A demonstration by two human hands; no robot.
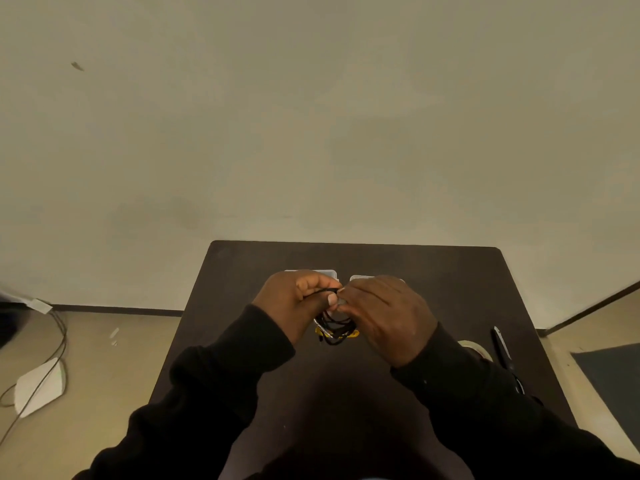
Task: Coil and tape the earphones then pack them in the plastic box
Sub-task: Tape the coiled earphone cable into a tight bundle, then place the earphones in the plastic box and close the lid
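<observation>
Both hands [294, 299] [388, 317] around earphones [335, 329], loops dangling tableward

Dark table [242, 271] against beige wall [311, 116]; tan floor [104, 341].

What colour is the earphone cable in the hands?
Black earphone cable, with yellow bits at the coil's bottom; head view.

A dark table [242, 271] stands against a plain pale wall [311, 116]. On the table's right side lie dark-handled scissors [502, 348]. On the beige floor [114, 358] to the left, thin cables [60, 334] trail down over a white flat object [40, 386]. A dark mat [613, 375] lies on the floor at the right edge.
</observation>
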